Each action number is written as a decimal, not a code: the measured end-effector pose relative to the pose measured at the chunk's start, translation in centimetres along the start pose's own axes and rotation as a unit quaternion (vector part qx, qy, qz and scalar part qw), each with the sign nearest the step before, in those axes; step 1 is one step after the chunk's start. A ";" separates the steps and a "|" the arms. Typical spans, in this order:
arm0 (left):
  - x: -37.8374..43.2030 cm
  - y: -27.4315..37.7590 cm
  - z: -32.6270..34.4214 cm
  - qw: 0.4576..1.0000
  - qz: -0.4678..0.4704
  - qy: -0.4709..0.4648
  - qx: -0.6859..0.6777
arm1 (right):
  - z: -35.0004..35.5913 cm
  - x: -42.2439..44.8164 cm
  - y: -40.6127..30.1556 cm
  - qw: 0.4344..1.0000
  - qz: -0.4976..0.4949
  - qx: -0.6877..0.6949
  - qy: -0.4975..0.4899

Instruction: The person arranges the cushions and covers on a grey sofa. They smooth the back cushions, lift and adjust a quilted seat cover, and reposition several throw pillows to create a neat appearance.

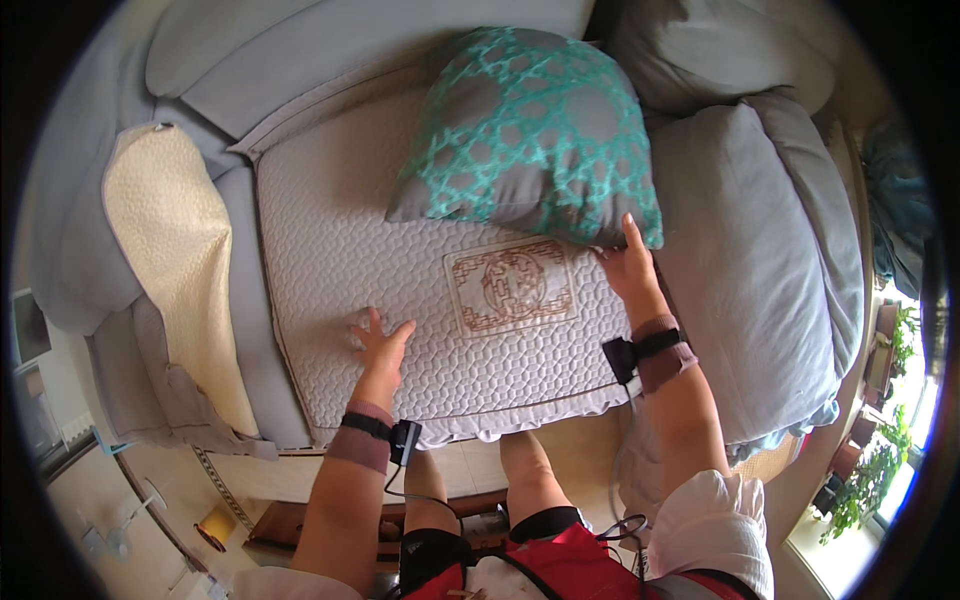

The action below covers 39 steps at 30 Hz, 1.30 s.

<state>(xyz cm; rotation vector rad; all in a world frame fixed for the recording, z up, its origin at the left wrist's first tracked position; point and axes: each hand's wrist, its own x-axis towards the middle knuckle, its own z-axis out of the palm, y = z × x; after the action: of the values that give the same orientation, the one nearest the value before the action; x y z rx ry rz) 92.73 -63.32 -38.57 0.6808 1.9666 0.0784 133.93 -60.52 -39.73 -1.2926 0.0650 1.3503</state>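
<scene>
A grey cushion with a teal lattice pattern [532, 135] lies tilted over the back of a quilted seat cover [337, 247] on a grey sofa. My right hand [634, 262] grips the cushion's near right corner, thumb on top and the fingers partly hidden beneath. My left hand [382, 345] is over the left front part of the cover with its fingers spread and nothing in it. Between the hands, a brown patterned panel [514, 285] shows on the cover. Both wrists wear a strap with a small black device.
A cream textured cloth [180, 225] drapes over the left armrest. Large grey cushions [750, 262] are stacked at the right. The sofa backrest [360, 52] runs along the far side. Behind me stands a low wooden table [277, 529]; potted plants [870, 465] line the window at the right.
</scene>
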 end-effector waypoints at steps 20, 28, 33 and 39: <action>0.1 2.2 0.3 0.986 -0.012 -0.057 0.159 | -13.4 -22.4 -28.4 0.790 -0.361 -0.425 0.255; 0.5 1.6 0.7 0.983 -0.018 -0.041 0.177 | -29.0 -28.0 -28.5 0.744 -0.167 -0.580 0.286; 0.2 1.7 0.8 0.980 -0.037 -0.030 0.194 | -27.6 -19.8 -24.0 0.736 -0.249 -0.492 0.392; 1.3 0.8 1.0 0.983 -0.012 -0.026 0.182 | -25.7 -17.2 -24.8 0.632 -0.203 -0.596 0.452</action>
<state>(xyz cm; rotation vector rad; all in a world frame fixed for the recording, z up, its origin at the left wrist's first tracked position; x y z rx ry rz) 93.49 -62.22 -39.84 0.8841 1.9570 -0.3192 161.99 -82.37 -22.27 -2.7980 -0.4978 0.0357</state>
